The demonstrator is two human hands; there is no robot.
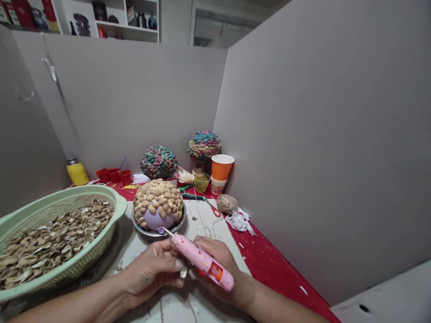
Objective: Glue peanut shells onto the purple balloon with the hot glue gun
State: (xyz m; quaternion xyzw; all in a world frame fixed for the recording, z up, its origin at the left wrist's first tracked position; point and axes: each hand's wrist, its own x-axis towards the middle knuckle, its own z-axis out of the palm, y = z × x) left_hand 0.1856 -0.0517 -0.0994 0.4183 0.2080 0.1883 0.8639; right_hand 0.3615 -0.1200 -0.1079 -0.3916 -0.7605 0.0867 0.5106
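My right hand (224, 264) is wrapped round a pink glue gun (197, 255), whose metal tip points up and left. Close beside it, my left hand (151, 269) pinches a small pale shell piece (183, 272) between its fingers, below the gun's front end. Just beyond the tip, a lilac balloon (158, 220) sits in a metal bowl (184, 218). Peanut shells (158, 195) cover its top and sides, while its near lower side shows bare lilac with the knot at the rim.
A green basket (117, 204) of shells stands left. Behind are two colourful shell-covered balls (159, 162), red cups (125, 176), a yellow bottle (77, 172) and an orange cup (222, 167). Twine (227, 203), scissors (214, 209) and crumpled tissue (240, 222) lie right. Grey partitions (134, 89) enclose the table.
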